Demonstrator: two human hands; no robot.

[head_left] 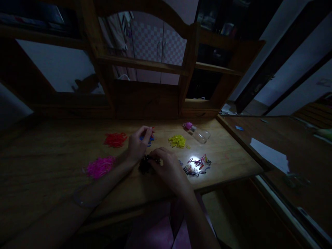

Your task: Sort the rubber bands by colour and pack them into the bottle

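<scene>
Small, loop-like rubber bands lie on the wooden desk in heaps by colour. My left hand [138, 144] is over the blue heap [150, 139], fingers pinched together; a speck of red shows by its fingertips, but what they hold is not clear. My right hand [168, 166] reaches down to the black heap [145, 165], its fingertips closed at the heap's right edge and partly hidden. To the left are a red heap [115, 139] and a pink heap [100, 167]. A yellow heap [177, 141] lies right of my hands. Mixed bands [197, 166] are scattered under a bright light spot.
A clear bottle [199, 134] with a pink cap lies on its side at the back right. Behind the desk surface [62, 152] rises a wooden shelf unit with a mirror [160, 45]. Papers [269, 154] lie on the lower surface at right.
</scene>
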